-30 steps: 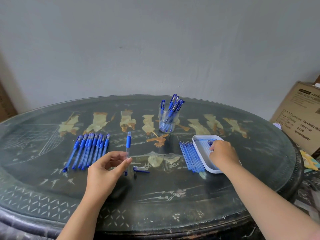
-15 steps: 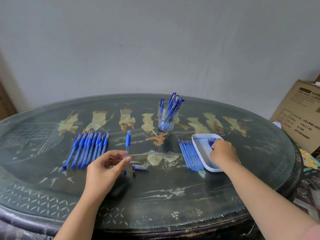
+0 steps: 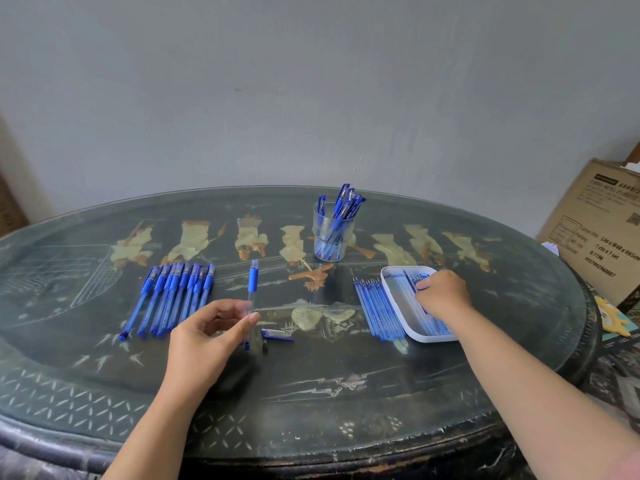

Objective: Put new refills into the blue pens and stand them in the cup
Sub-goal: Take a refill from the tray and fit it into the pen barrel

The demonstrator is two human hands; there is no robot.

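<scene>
My left hand pinches a pen barrel at the centre of the tabletop, while my right hand curls its fingers round a refill in the white tray at right, below the cup.

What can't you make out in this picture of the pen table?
Head view:
- Right hand: fingertips hidden by its knuckles over the tray; grip on a refill unclear.
- Small parts beside the pen in the left hand: too small.
- Cardboard box: cut off at right edge.
</scene>
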